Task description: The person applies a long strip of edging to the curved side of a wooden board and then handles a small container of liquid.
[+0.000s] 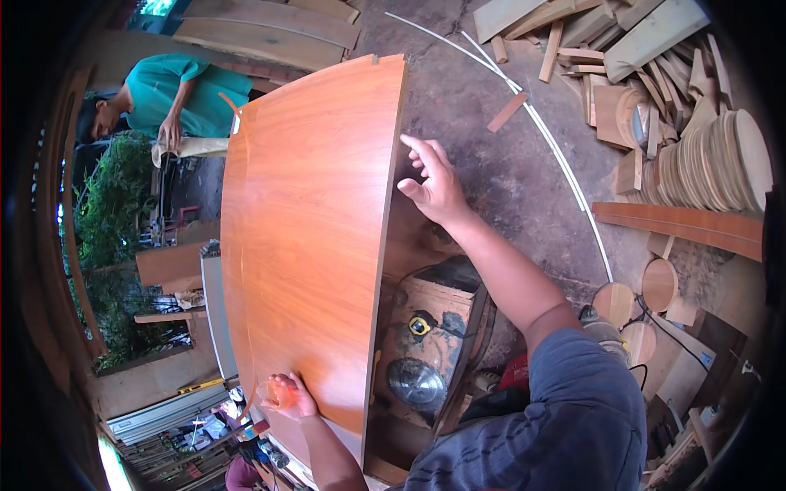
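Note:
A large orange-brown wood-grain panel [315, 221] lies in front of me, its near edge facing my body. My left hand [296, 398] is over the panel's far lower corner, fingers curled round a see-through orange-tinted round thing [277, 394] whose kind I cannot make out. A thin orange-brown strip [248, 406] passes beside that hand; its other end [230, 101] curls out past the panel's opposite far corner. Past the near edge, my right hand [432, 182] holds nothing, thumb and index finger apart, other fingers bent. The index fingertip is close to the edge; contact is unclear.
A person in a green shirt [176, 92] stands beyond the panel. Beneath the near edge, a box-like wooden stand [442, 299] bears a yellow tape measure [420, 324] and a round clear dish [416, 383]. White strips [557, 151], wood offcuts [655, 45] and stacked discs [704, 168] lie on the floor.

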`<state>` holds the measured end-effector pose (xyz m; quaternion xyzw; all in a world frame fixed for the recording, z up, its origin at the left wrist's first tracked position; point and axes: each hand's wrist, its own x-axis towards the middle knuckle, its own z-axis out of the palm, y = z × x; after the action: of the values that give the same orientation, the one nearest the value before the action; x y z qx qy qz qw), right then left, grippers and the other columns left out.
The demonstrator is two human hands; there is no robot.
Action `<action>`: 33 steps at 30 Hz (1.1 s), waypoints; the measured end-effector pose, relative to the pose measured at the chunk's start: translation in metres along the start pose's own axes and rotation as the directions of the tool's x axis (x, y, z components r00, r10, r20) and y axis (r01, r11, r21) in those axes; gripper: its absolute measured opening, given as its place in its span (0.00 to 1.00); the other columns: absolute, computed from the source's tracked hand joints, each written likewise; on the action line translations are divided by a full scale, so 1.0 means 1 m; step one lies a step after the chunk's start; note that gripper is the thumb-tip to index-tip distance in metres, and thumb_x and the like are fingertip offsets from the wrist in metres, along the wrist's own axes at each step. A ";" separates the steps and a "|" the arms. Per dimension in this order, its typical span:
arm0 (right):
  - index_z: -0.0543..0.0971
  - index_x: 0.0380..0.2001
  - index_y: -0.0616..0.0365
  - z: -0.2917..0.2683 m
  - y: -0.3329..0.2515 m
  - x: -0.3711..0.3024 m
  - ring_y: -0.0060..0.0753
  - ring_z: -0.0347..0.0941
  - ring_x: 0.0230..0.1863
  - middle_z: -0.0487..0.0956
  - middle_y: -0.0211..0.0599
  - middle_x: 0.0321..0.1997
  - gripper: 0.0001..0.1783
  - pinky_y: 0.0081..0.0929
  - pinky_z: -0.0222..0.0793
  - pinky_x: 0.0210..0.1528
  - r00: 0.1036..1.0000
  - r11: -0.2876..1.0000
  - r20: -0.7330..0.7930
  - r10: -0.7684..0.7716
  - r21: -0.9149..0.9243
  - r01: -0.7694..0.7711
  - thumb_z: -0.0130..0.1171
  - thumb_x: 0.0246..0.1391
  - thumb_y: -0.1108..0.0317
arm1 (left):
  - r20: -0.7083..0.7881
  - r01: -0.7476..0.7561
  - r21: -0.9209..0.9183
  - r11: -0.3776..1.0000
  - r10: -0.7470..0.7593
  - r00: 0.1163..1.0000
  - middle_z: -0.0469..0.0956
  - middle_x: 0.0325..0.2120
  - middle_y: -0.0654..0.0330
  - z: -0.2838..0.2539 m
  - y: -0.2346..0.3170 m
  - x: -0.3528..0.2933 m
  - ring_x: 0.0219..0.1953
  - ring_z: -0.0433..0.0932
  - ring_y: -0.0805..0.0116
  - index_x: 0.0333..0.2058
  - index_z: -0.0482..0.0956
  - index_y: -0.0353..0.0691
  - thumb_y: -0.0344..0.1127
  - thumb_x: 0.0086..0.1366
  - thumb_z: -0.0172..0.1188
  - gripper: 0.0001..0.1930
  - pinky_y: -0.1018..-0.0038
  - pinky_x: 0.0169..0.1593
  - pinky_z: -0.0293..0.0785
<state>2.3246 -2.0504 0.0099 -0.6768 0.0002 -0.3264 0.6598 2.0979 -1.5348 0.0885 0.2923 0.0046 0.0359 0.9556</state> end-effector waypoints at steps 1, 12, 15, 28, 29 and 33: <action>0.67 0.58 0.61 0.004 0.000 -0.002 0.38 0.69 0.37 0.70 0.45 0.38 0.49 0.32 0.69 0.40 1.000 1.000 0.000 -0.002 0.000 0.002 0.51 0.46 0.28 | -0.013 -0.003 0.002 1.000 0.003 1.000 0.71 0.49 0.49 0.000 0.000 0.000 0.51 0.72 0.56 0.55 0.64 0.31 0.53 0.60 0.58 0.34 0.55 0.67 0.51; 0.67 0.58 0.60 0.016 -0.004 -0.006 0.25 0.63 0.35 0.67 0.34 0.36 0.46 0.21 0.63 0.34 0.991 0.979 -0.107 0.075 0.199 -0.052 0.52 0.50 0.31 | -0.019 -0.015 0.010 1.000 0.015 1.000 0.71 0.48 0.50 -0.007 0.008 0.000 0.50 0.73 0.57 0.53 0.65 0.32 0.54 0.60 0.58 0.33 0.53 0.65 0.55; 0.61 0.63 0.60 0.015 0.021 0.022 0.25 0.63 0.32 0.66 0.34 0.35 0.47 0.24 0.65 0.37 0.991 0.996 -0.111 0.072 0.052 -0.067 0.51 0.52 0.34 | -0.040 -0.025 0.000 1.000 0.025 0.999 0.72 0.47 0.50 -0.006 0.003 0.000 0.49 0.73 0.56 0.53 0.66 0.32 0.55 0.60 0.58 0.33 0.53 0.64 0.57; 0.60 0.62 0.59 0.006 0.007 0.050 0.15 0.61 0.31 0.66 0.22 0.30 0.43 0.16 0.62 0.35 0.996 0.979 0.020 0.088 0.183 -0.090 0.58 0.53 0.41 | -0.089 -0.037 -0.003 0.999 0.036 0.995 0.73 0.43 0.49 -0.016 0.010 0.003 0.45 0.75 0.56 0.50 0.70 0.35 0.64 0.58 0.54 0.36 0.52 0.62 0.60; 0.59 0.63 0.58 0.008 0.012 0.065 0.16 0.63 0.30 0.66 0.22 0.28 0.44 0.17 0.63 0.35 0.997 0.995 0.053 0.052 0.082 -0.056 0.58 0.52 0.41 | -0.105 -0.044 -0.009 0.999 0.043 0.994 0.73 0.43 0.50 -0.018 0.014 -0.001 0.44 0.75 0.56 0.50 0.71 0.36 0.65 0.58 0.54 0.36 0.52 0.62 0.60; 0.63 0.60 0.62 0.017 0.017 0.089 0.36 0.61 0.62 0.66 0.44 0.63 0.26 0.31 0.58 0.62 0.970 0.975 0.227 0.087 -0.218 -0.036 0.50 0.60 0.65 | 0.005 -0.080 -0.200 0.977 0.083 0.997 0.74 0.37 0.54 0.002 0.014 -0.005 0.40 0.72 0.57 0.41 0.77 0.39 0.64 0.56 0.56 0.31 0.56 0.61 0.61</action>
<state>2.4092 -2.0762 0.0357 -0.7770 -0.0221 -0.2213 0.5889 2.0923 -1.5245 0.0982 0.1952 -0.0174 0.0733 0.9779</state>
